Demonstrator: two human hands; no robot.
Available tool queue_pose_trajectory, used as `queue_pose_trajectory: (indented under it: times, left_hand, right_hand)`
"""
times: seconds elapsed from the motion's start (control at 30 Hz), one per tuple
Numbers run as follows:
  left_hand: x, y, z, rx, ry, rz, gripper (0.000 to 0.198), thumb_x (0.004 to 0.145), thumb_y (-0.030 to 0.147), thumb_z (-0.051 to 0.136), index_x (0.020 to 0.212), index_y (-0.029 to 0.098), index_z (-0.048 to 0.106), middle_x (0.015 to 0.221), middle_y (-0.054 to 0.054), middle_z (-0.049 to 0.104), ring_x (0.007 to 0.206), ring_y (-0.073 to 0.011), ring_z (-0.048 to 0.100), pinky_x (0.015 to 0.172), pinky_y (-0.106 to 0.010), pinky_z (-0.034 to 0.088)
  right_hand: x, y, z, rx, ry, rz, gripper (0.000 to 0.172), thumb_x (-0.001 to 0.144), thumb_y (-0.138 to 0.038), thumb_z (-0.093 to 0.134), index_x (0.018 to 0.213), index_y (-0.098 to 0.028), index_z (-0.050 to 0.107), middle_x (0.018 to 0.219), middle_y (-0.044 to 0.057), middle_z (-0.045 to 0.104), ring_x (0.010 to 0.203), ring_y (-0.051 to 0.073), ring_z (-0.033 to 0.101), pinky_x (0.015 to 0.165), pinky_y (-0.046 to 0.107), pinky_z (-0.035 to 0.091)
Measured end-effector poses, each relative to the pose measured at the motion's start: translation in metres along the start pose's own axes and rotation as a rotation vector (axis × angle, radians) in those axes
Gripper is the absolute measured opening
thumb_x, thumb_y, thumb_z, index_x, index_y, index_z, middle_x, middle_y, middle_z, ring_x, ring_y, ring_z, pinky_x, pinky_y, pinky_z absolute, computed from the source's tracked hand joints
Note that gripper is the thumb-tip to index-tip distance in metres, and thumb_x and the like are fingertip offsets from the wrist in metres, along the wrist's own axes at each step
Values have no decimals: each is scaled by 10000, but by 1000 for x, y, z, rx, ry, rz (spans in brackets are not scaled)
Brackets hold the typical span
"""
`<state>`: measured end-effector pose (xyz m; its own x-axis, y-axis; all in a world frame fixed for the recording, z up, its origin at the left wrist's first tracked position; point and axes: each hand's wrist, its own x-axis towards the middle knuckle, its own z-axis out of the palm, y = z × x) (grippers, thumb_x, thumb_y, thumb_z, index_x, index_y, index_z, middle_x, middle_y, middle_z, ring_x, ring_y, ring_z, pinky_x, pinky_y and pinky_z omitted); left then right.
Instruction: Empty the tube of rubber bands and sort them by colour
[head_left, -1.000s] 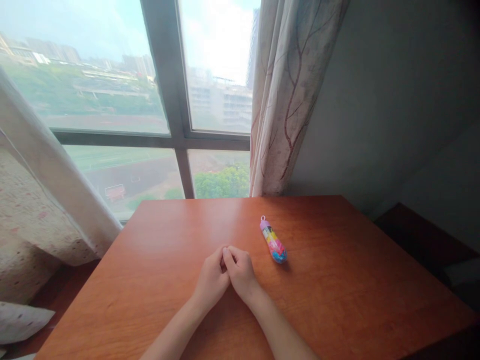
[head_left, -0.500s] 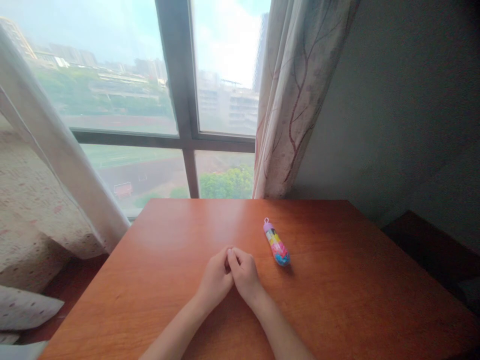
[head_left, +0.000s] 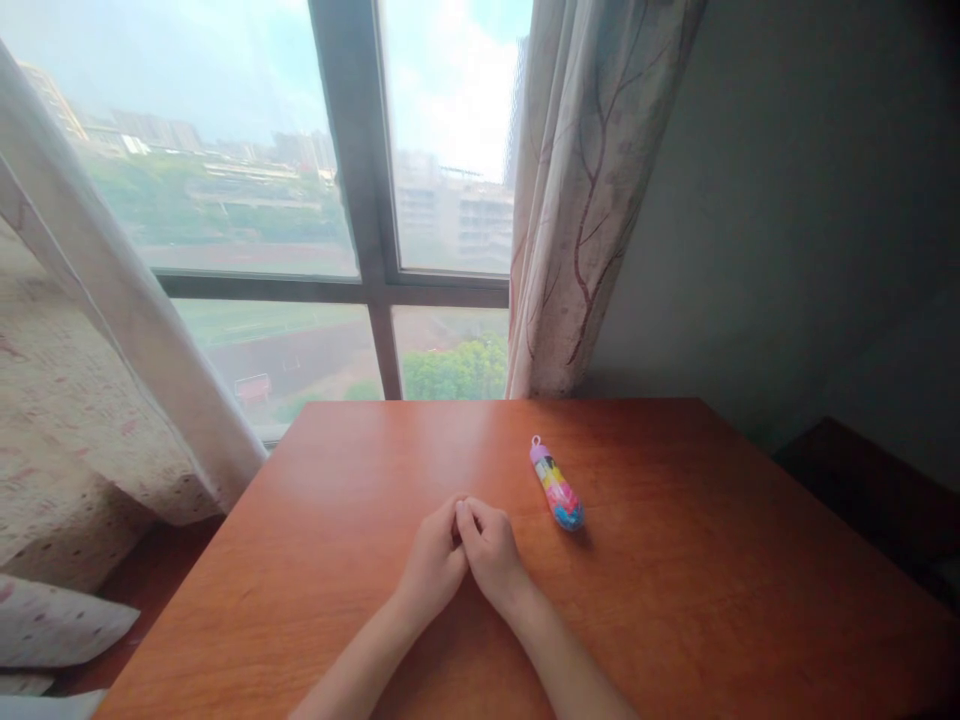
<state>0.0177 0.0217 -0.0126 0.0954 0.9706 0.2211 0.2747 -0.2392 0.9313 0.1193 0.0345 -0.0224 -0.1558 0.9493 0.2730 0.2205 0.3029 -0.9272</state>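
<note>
My left hand [head_left: 435, 558] and my right hand [head_left: 491, 548] rest together on the wooden table, fingers curled inward and touching at the tips. The thumbs meet on top, and most of the fingers are hidden below and behind. Nothing shows between the hands. Just beyond my right hand, apart from it, lies a slim clear tube [head_left: 557, 489] with a purple cap and a small ring at its far end. Yellow, pink and blue show along its body, with blue at the rounded near end.
The reddish-brown table [head_left: 675, 580] ends at a window [head_left: 375, 290] with a dark frame. Patterned curtains hang at the left [head_left: 142, 300] and right [head_left: 577, 220]. A grey wall [head_left: 765, 220] stands to the right, with a dark piece of furniture [head_left: 847, 480] beside the table.
The camera view shifts very slightly. Both hands stay together in the same pose, and the tube stays in place on the table.
</note>
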Motion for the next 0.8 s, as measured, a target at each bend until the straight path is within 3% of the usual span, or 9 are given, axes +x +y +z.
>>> queue_pose_trajectory:
  times: [0.8]
  left_hand:
    - [2, -11, 3, 10, -15, 46, 73, 773, 121, 488, 761, 188, 513, 721, -2, 594, 678, -160, 531, 613, -253, 391]
  right_hand:
    - [-1, 6, 0, -5, -6, 8, 399, 973, -370, 378, 608, -209, 404, 571, -46, 425, 544, 112, 411, 525, 245, 264]
